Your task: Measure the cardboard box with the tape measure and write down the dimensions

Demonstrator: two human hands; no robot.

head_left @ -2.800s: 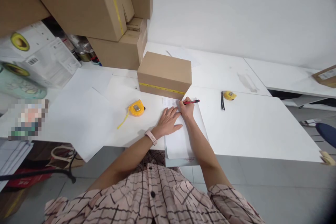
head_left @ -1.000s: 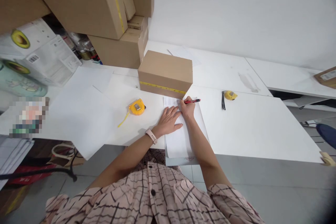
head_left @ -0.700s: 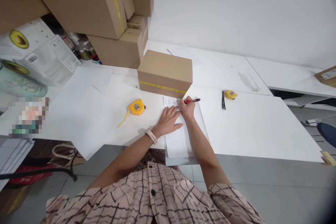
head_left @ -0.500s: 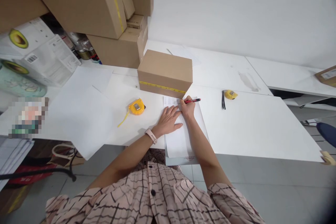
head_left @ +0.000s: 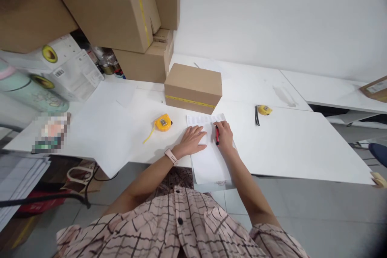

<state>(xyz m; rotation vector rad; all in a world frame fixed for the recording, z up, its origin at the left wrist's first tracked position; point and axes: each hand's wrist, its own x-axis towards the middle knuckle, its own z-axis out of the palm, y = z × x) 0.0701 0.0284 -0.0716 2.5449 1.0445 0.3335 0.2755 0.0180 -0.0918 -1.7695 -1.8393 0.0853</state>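
Note:
My left hand (head_left: 192,140) lies flat with its fingers spread on a sheet of paper (head_left: 208,165) at the front edge of the white table. My right hand (head_left: 224,135) rests on the sheet's right side, its fingers closed round a red and black pen (head_left: 217,135). Small print shows along the sheet's top. Just behind the paper sits a closed cardboard box (head_left: 195,82) with a yellow measuring strip along its front. Left of my left hand lies a yellow tape measure (head_left: 163,122), its tape partly out.
A second yellow tape measure (head_left: 264,109) with a black strap lies to the right. Stacked cardboard boxes (head_left: 105,16), a mint bottle (head_left: 36,92) and large white sheets (head_left: 105,133) occupy the left. Behind the table stands a white wall.
My right hand has moved from the sheet's top toward its right side, and the pen now points along the sheet instead of sideways. The camera view has shifted slightly.

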